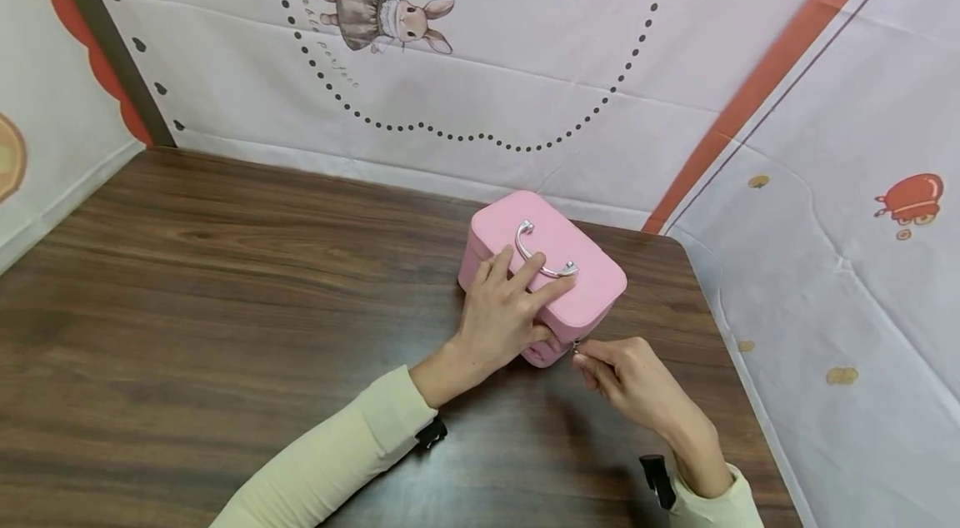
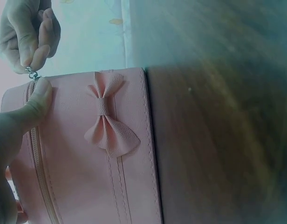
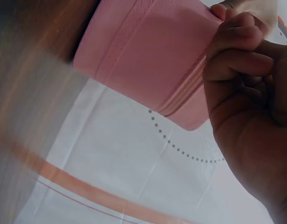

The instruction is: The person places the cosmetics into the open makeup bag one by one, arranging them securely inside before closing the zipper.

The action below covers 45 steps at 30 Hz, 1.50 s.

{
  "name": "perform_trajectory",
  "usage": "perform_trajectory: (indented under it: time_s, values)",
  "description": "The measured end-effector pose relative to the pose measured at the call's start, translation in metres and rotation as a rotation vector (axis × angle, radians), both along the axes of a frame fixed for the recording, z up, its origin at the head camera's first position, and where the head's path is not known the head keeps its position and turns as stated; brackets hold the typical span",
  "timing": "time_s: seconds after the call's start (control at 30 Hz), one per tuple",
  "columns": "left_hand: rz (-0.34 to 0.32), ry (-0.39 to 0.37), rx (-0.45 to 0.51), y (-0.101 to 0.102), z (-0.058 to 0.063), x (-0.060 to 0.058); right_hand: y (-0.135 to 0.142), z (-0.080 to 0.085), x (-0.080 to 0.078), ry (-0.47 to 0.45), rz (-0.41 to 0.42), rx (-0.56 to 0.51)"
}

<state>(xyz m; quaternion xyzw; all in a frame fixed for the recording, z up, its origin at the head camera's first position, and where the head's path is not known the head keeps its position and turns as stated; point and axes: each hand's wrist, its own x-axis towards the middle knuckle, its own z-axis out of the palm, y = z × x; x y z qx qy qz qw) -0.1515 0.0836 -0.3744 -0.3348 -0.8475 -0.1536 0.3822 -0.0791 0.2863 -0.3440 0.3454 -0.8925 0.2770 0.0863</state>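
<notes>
A pink zippered vanity case [image 1: 573,249] stands on the table with its lid down and a silver handle [image 1: 522,241] on top. My left hand [image 1: 498,316] rests on it with fingers spread over the lid, and the thumb [image 2: 40,93] presses the front beside the zipper [image 2: 37,154]. A pink bow [image 2: 104,106] decorates that front side. At the case's near right corner, my right hand [image 1: 633,378] pinches the small metal zipper pull [image 2: 32,73] between thumb and index finger. In the right wrist view the fingers of this hand [image 3: 246,98] hide the pull.
The brown wood-grain table [image 1: 225,303] extends widely to the left. Behind it hangs a printed cloth [image 1: 487,78] with a rabbit figure, close to the case's far side. Another cloth panel [image 1: 817,295] borders the right edge.
</notes>
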Motion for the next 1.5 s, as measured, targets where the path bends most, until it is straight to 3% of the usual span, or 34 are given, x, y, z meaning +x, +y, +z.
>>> perform_trajectory:
  time_s: [0.23,0.43,0.5,0.57,0.7,0.83,1.0,1.5]
  values:
    - [-0.016,0.013,-0.081,-0.007,0.001,-0.004,0.003,0.004,-0.002,-0.056,-0.047,0.049]
    - [-0.176,0.076,-0.055,-0.025,0.005,-0.024,0.006,0.003,0.0,-0.066,-0.041,0.029]
    - [-0.231,0.063,-0.029,-0.033,0.006,-0.033,0.006,0.002,0.001,-0.074,-0.044,0.027]
    - [-0.244,0.032,-0.016,-0.04,0.005,-0.042,0.006,0.002,0.001,-0.076,-0.05,0.03]
    - [-0.213,-0.031,0.0,-0.05,-0.001,-0.056,0.004,0.002,0.0,-0.067,-0.056,0.037]
    - [-0.228,-0.098,0.043,-0.052,-0.006,-0.062,0.005,0.002,-0.001,-0.065,-0.056,0.04]
    - [-0.22,-0.121,0.078,-0.049,-0.006,-0.058,0.006,0.001,-0.001,-0.075,-0.05,0.038]
    - [-0.1,-0.11,0.102,-0.04,-0.006,-0.048,0.007,0.003,0.0,-0.072,-0.039,0.022]
